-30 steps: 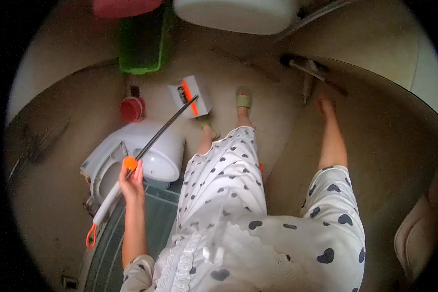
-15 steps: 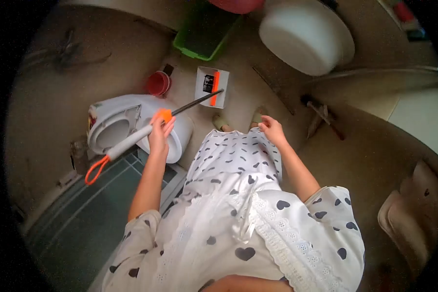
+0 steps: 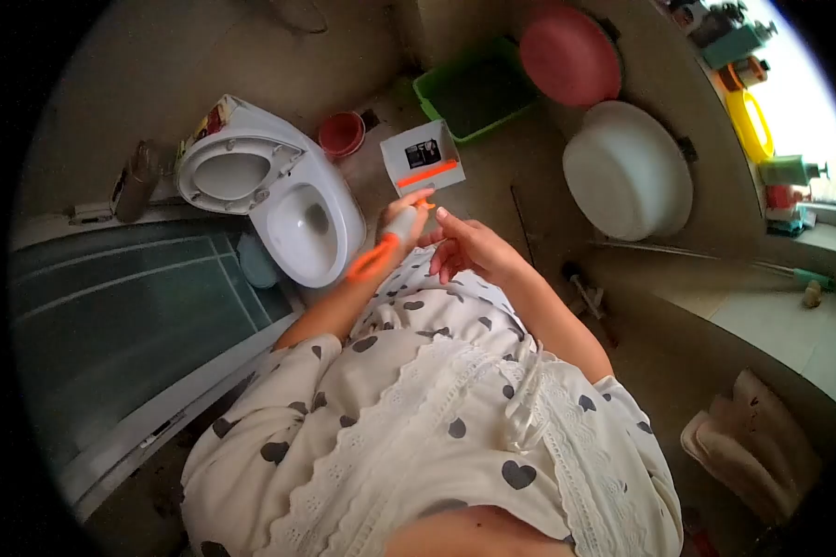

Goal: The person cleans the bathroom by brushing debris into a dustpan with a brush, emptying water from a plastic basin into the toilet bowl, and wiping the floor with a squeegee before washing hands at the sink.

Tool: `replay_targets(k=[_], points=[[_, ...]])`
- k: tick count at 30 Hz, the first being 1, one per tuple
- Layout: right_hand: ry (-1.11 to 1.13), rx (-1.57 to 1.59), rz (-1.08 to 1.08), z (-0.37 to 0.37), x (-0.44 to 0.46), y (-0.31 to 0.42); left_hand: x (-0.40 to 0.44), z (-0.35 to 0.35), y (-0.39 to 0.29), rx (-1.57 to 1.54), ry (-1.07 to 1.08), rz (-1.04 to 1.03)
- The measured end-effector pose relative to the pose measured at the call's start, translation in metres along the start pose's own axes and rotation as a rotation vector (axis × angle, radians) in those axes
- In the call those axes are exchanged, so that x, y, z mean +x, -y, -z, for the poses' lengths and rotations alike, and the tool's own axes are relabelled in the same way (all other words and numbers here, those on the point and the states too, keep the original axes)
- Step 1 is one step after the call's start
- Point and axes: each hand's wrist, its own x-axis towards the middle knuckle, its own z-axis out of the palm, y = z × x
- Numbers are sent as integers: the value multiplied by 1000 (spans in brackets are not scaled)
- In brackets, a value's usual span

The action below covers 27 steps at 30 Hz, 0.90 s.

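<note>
My left hand (image 3: 411, 198) is closed around the grey handle (image 3: 401, 224) of a long-handled dustpan, close in front of my body. An orange hanging loop (image 3: 373, 262) dangles from the handle's near end, slightly blurred. Below, on the floor, is the white dustpan (image 3: 398, 153), with an orange toothed strip and a black label. The pole between handle and pan is hidden behind my hands. My right hand (image 3: 474, 249) is just right of the handle, thumb raised and fingers apart, loosely bent. Whether its thumb touches the orange part of the handle, I cannot tell.
A toilet (image 3: 318, 218) with its lid up is on the left, beside a small red bucket (image 3: 341, 136). Beyond the dustpan lies a green tub (image 3: 509, 119). Pink (image 3: 567, 56) and white (image 3: 622, 172) basins lean at the right wall. Bottles (image 3: 790, 171) line the windowsill.
My left hand has swung right with the handle, from over the toilet to in front of me. My right hand has come left beside it. The dustpan has turned, and the view has shifted.
</note>
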Motion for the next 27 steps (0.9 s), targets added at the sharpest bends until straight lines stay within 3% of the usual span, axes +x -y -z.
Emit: replay_targets(k=[1, 3, 6, 9, 11, 13, 14, 18, 21, 27], points=[[-1, 112, -51, -2, 7, -7, -3, -5, 3, -141, 33, 4], [-8, 336, -152, -5, 23, -25, -12, -14, -7, 40, -56, -329], [-97, 473, -56, -28, 12, -12, -20, -15, -18, 102, -31, -529], [-251, 535, -25, -35, 12, -1, -15, -23, -23, -443, 132, 41], [-176, 553, -28, -20, 22, -7, -3, -30, -2, -343, 105, -127], [-255, 625, -23, -12, 27, -8, -8, -27, -14, -107, 27, -508], [-260, 653, -22, -7, 26, -8, -9, -27, -21, -130, 94, -369], [-254, 703, 5, -22, 7, 4, -8, -31, -31, -130, 88, -503], [-196, 763, 40, -15, -2, 4, -12, -28, -50, 17, 176, -416], [1, 893, 155, 18, -26, 7, -14, -23, -41, 364, 108, -461]])
